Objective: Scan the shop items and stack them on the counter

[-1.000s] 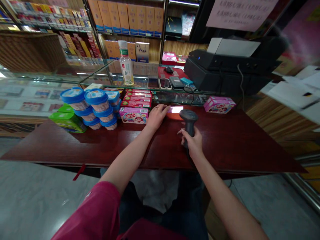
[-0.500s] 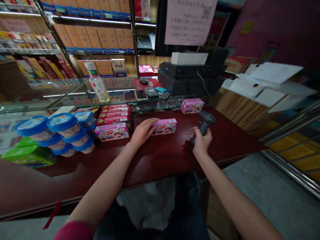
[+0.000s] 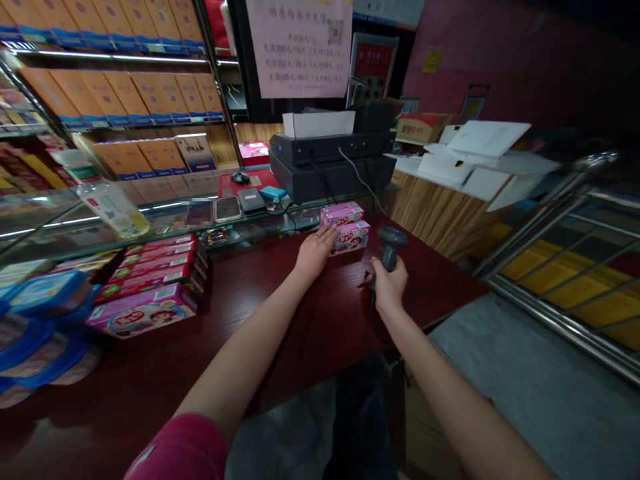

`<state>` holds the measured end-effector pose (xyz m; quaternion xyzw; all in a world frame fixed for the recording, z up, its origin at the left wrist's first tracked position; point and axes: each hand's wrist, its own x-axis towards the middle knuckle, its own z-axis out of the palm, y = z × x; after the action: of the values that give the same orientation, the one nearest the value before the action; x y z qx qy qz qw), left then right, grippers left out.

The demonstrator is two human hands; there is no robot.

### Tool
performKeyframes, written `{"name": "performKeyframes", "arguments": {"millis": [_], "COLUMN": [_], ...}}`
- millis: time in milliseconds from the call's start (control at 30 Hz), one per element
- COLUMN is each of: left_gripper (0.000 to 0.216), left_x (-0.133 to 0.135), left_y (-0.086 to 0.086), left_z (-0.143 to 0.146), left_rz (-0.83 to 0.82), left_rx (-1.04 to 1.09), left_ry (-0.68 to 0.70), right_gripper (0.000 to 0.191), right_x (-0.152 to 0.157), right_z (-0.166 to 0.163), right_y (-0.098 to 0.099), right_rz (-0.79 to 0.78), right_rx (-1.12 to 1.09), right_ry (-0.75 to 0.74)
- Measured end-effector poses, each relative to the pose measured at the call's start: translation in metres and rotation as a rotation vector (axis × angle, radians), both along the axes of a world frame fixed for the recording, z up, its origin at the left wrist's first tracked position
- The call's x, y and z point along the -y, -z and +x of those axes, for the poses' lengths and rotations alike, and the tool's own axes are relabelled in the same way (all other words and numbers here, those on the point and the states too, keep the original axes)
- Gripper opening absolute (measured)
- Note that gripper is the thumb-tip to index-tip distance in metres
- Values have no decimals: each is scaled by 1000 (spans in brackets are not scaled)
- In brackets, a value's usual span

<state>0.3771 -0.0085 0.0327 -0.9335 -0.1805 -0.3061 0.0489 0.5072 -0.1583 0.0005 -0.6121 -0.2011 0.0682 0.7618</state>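
My left hand rests on the left end of a pink box lying on the dark red counter, fingers laid over it. That box sits right in front of a second pink box. My right hand is wrapped round the handle of a dark barcode scanner, held upright just right of the pink boxes, its head level with them.
A stack of red boxes with a pink box in front lies at the left. Blue-lidded tubs stand at the far left. A black printer, phones and a bottle sit on the glass case. Metal rails run at the right.
My left hand has slid the pink box to the right, up against the second pink box. The view has swung right. My right hand keeps hold of the scanner.
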Motion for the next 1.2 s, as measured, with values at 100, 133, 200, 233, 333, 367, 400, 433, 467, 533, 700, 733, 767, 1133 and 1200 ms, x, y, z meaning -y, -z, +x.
{"name": "performKeyframes", "arguments": {"millis": [100, 133, 200, 233, 333, 367, 400, 433, 467, 533, 700, 733, 767, 1133, 1200], "left_gripper": [46, 47, 47, 47, 47, 47, 48, 50, 52, 59, 78, 78, 78, 72, 72], "left_x": [-11, -14, -19, -21, -22, -21, -18, -15, -10, 0, 23, 27, 31, 85, 90], "left_y": [1, 2, 4, 5, 8, 8, 8, 9, 9, 10, 9, 7, 3, -31, -24], "left_z": [24, 28, 34, 36, 41, 42, 43, 43, 42, 36, -29, -51, -75, -338, -363], "left_rz": [8, 11, 17, 19, 17, 13, 6, -3, -14, -42, -20, 6, 31, 30, 0], "left_rx": [-8, -5, 3, 8, 15, 13, 10, 8, 10, 30, 69, 54, 36, 61, 73], "left_ry": [-56, -74, -103, -114, -141, -152, -164, -178, -194, -232, -221, -200, -187, -680, -746], "right_gripper": [30, 29, 28, 28, 30, 31, 32, 33, 34, 35, 36, 37, 40, 39, 40], "right_x": [-1, -1, -1, -2, -1, -1, -1, 0, 0, 3, 16, 19, 21, -1, -4], "right_z": [-1, -1, -1, -1, -1, -2, -3, -5, -6, -10, -20, -24, -30, -206, -236], "right_y": [-2, -3, -3, -3, -3, -3, -4, -5, -7, -11, -22, -23, -24, -44, -48], "right_rz": [8, 7, 1, -1, 4, 8, 12, 16, 19, 32, 98, 96, 93, 33, 24], "right_rx": [-64, -74, -80, -78, -70, -68, -65, -59, -51, -37, 4, 22, 36, -130, -138], "right_ry": [43, 47, 44, 40, 24, 18, 12, 2, -19, -96, -442, -496, -521, -999, -1063]}}
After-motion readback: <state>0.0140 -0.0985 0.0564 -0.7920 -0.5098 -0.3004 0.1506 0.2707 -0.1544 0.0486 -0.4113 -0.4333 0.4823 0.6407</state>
